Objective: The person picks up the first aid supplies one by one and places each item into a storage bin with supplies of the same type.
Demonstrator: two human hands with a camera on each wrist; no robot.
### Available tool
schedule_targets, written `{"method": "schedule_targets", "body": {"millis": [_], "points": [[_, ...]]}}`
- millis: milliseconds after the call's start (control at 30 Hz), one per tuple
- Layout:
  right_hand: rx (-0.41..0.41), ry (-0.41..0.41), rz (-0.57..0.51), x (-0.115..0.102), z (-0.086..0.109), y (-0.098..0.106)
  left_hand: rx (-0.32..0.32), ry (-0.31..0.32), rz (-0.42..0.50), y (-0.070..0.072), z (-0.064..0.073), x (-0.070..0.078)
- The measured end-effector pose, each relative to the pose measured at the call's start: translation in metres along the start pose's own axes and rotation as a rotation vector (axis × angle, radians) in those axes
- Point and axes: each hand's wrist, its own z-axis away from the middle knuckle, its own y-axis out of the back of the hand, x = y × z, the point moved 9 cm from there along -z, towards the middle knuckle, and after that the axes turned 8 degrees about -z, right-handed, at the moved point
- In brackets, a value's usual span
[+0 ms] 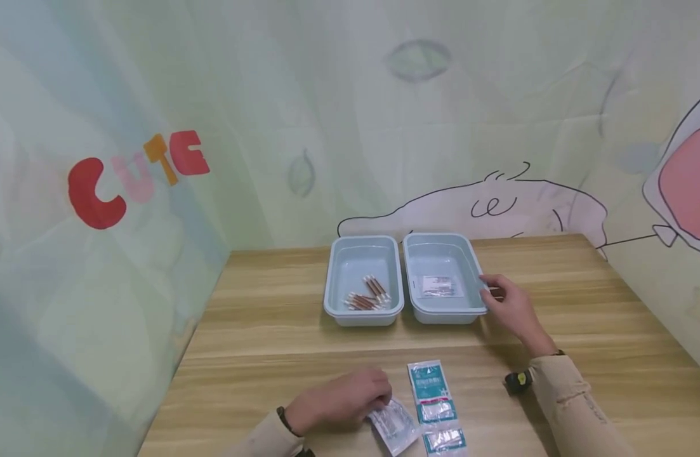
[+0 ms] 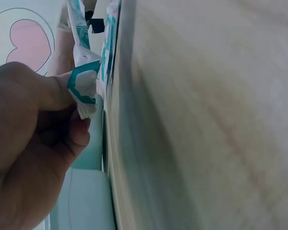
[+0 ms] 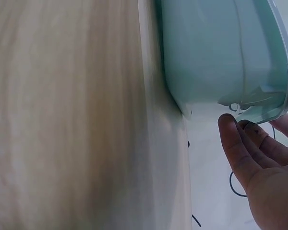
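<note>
My left hand (image 1: pixel 350 397) pinches the upper end of a silvery plastic sachet (image 1: pixel 395 425) low over the table. In the left wrist view the sachet (image 2: pixel 85 82) shows teal and white between thumb and fingers. My right hand (image 1: pixel 512 310) holds the right rim of the right light-blue tray (image 1: pixel 448 317); in the right wrist view some fingers (image 3: pixel 237 148) lie outside its wall, under the rim. A clear packet with a printed white label (image 1: pixel 438 286) lies inside that tray. Beside the left hand, a strip of teal-and-white sachets (image 1: pixel 429 384) lies on the table.
A second light-blue tray (image 1: pixel 363 320) stands just left of the first, with several brown-stemmed, white-tipped cotton swabs (image 1: pixel 367 301) in it. Both stand near the back of the wooden table (image 1: pixel 258 330). A printed cloth (image 1: pixel 270 127) hangs behind and at the sides.
</note>
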Motion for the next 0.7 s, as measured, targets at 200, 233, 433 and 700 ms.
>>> {"method": "schedule_targets", "body": {"millis": [200,233,433,700], "points": [[0.004,0.014,0.007,-0.002,0.000,0.000,0.056,-0.009,0.009,0.012,0.000,-0.003],[0.004,0.017,0.008,-0.002,-0.001,0.000,0.067,-0.009,0.011,0.014,0.000,-0.004],[0.010,0.030,0.004,-0.004,-0.002,-0.002,0.111,0.024,0.039,0.023,0.000,-0.010],[0.019,0.016,-0.008,-0.003,-0.001,-0.001,0.147,0.046,0.008,0.036,-0.006,-0.020]]}}
